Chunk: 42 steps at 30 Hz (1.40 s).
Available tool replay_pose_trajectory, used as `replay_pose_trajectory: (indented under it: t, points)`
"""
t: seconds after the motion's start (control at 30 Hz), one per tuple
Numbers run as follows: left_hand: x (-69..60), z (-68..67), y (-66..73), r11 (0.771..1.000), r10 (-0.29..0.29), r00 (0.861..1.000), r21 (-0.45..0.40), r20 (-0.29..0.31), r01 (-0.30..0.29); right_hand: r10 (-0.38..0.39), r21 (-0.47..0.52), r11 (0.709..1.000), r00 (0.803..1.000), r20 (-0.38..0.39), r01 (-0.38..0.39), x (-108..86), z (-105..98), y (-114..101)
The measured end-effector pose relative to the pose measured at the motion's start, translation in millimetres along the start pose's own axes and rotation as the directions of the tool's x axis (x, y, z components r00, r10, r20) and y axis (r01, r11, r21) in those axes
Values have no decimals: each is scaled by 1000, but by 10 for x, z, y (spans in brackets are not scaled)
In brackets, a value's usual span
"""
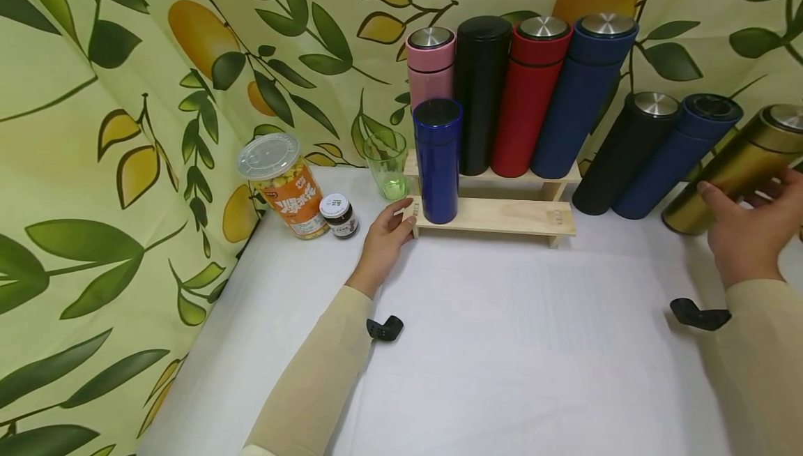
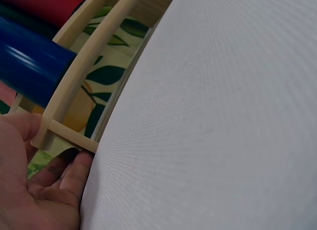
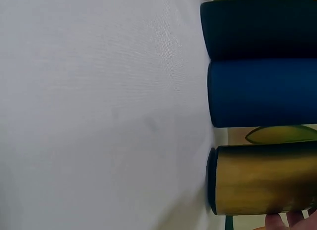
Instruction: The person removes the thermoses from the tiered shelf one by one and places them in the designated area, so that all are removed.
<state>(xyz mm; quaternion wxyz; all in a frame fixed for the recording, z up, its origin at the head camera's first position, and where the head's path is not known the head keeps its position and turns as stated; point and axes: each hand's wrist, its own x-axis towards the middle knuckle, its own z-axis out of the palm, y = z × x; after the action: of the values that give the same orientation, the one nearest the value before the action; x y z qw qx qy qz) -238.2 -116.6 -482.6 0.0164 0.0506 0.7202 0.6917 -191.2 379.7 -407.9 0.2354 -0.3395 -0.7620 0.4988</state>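
Note:
At the left end of a two-step wooden rack (image 1: pixel 502 216) my left hand (image 1: pixel 381 243) grips the lower step, its thumb at the board. The left wrist view shows that hand (image 2: pixel 44 185) with curled fingers by the rack's end leg (image 2: pixel 73 137). A glossy blue bottle (image 1: pixel 439 170) stands upright on the lower step. My right hand (image 1: pixel 755 226) holds the gold bottle (image 1: pixel 728 177) at the far right, thumb on its near side. In the right wrist view, fingertips (image 3: pixel 292 219) touch the gold bottle (image 3: pixel 262 180); the rest of the hand is outside that view.
Pink (image 1: pixel 430 72), black (image 1: pixel 482 93), red (image 1: pixel 530 100) and blue (image 1: pixel 580 100) bottles stand on the upper step. Right of the rack are another black bottle (image 1: pixel 621 156) and blue bottle (image 1: pixel 674 156). A green glass (image 1: pixel 387 163), small jar (image 1: pixel 339 216) and snack tub (image 1: pixel 291 194) stand left.

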Motion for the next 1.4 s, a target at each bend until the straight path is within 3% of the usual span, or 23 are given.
replay_pose_trajectory:
  t: [0.63,1.2,1.4]
  points:
    - [-14,15,20,1000,11,1000,-9,18,-11,-3,68,998,1000,2,3,142,149,-26]
    - [-7,-16,-1,1000,19,1000,19,2,-19,-50,-43,998,995,82,54,121,129,10]
    - [-11,-9,-8,1000,15,1000,20,1,-15,-52,-73,996,996,78,58,74,122,-28]
